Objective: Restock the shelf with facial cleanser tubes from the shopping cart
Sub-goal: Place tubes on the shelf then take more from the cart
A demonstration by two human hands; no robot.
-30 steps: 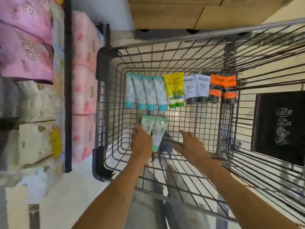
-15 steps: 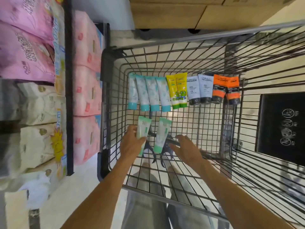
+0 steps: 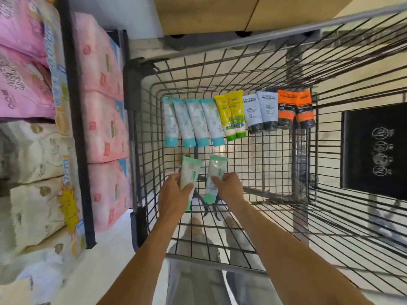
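Inside a wire shopping cart (image 3: 141,133), a person's left hand (image 3: 174,194) grips one green-capped cleanser tube (image 3: 189,175) while the right hand (image 3: 230,187) pinches a second tube (image 3: 214,177) just beside it, beyond both a row of ten tubes (image 3: 237,116) lying on the cart floor.

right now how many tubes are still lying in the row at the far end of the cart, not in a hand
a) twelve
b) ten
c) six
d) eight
b: the row at the far end of the cart holds four teal-capped tubes, two yellow tubes, two pale grey tubes and two orange tubes, ten in all.
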